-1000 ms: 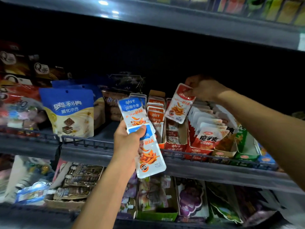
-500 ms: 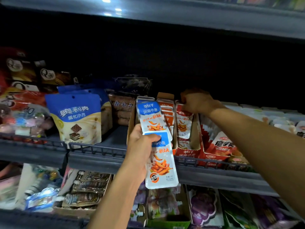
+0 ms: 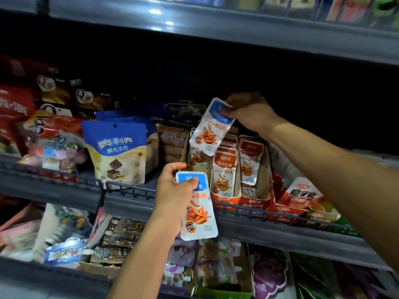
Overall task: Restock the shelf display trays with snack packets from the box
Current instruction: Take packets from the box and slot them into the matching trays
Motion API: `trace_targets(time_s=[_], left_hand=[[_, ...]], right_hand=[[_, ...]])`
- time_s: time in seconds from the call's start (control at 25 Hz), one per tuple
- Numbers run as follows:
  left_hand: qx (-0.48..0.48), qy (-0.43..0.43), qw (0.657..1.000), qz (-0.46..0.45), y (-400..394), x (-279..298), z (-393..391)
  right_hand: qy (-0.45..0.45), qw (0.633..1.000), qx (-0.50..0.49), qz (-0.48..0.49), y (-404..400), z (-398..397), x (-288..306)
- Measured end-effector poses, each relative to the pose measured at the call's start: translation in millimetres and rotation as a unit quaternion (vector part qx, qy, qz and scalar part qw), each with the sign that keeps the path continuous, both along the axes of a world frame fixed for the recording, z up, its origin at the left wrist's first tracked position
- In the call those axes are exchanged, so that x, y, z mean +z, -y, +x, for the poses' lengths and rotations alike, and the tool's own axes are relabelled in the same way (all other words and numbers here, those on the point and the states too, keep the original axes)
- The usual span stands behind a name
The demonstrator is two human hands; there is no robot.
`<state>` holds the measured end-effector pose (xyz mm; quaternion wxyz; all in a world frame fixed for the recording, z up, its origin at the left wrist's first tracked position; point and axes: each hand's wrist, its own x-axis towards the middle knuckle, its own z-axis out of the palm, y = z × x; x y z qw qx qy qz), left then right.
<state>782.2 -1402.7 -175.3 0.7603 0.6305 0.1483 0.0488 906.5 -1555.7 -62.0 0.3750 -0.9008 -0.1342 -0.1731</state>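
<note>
Right hand (image 3: 248, 111) now pinches 1 blue fish snack packet (image 3: 210, 128) above the cardboard display tray (image 3: 228, 199), left hand (image 3: 174, 190) grips only 1 blue packet (image 3: 199, 209) now, below the tray, dark metal shelf (image 3: 129, 190), dim store

Glossy plastic packets (image 3: 210, 127), cardboard display trays (image 3: 254, 199), metal shelf rail (image 3: 129, 192).

head view, close, facing shelves (image 3: 280, 231)
</note>
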Motion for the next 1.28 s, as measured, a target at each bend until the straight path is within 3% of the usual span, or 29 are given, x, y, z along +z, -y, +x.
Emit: trace_targets(time_s=[0.32,0.52,0.68,0.72,0.8,0.88,0.92,1.0,1.04,1.08,1.12,1.16,1.2,1.28], left_hand=[[0.055,0.011,0.998,-0.019,-31.9,4.6,1.8],[0.047,0.014,0.999,-0.007,-41.3,5.0,-2.5],[0.037,0.04,0.998,-0.026,-41.4,7.5,-4.0],[0.039,0.049,0.997,-0.042,-40.8,8.2,-3.7],[0.037,0.076,0.994,-0.071,-37.5,10.2,-2.6],[0.018,0.099,0.991,-0.092,-32.1,14.1,-3.3],[0.014,0.105,0.989,-0.099,-29.2,14.8,-3.4],[0.023,0.114,0.989,-0.088,-24.7,11.2,-1.8],[0.034,0.125,0.991,-0.021,-24.3,5.8,-0.5],[0.035,0.137,0.983,0.118,-25.3,-0.2,1.3],[0.019,0.137,0.943,0.302,-26.4,-7.2,2.4],[-0.013,0.126,0.875,0.468,-27.0,-12.6,0.8],[-0.042,0.114,0.812,0.57,-27.3,-17.0,0.3],[-0.091,0.08,0.77,0.627,-25.2,-23.5,-0.9]], right_hand=[[0.017,0.977,-0.013,-0.212,-49.1,33.7,-46.3],[0.003,0.974,-0.023,-0.224,-44.7,44.5,-73.3],[0.073,0.966,-0.06,-0.24,-47.2,33.6,-69.7],[0.057,0.979,-0.023,-0.193,-50.6,24.1,-62.9],[-0.072,0.984,0.147,-0.073,-57.0,-3.2,-43.8],[-0.206,0.933,0.273,-0.109,-58.0,-30.0,-28.5],[-0.234,0.916,0.288,-0.151,-55.2,-37.0,-23.3],[-0.205,0.926,0.242,-0.204,-47.5,-39.6,-15.0],[-0.17,0.943,0.205,-0.199,-42.2,-36.8,-10.2],[-0.125,0.963,0.159,-0.178,-36.5,-30.2,-6.9],[-0.074,0.98,0.104,-0.151,-31.3,-22.8,-4.4],[-0.025,0.99,0.05,-0.13,-27.3,-14.4,-4.0],[0.005,0.993,0.008,-0.115,-24.2,-5.3,-5.6],[0.021,0.995,-0.021,-0.094,-21.9,11.2,-13.5]])
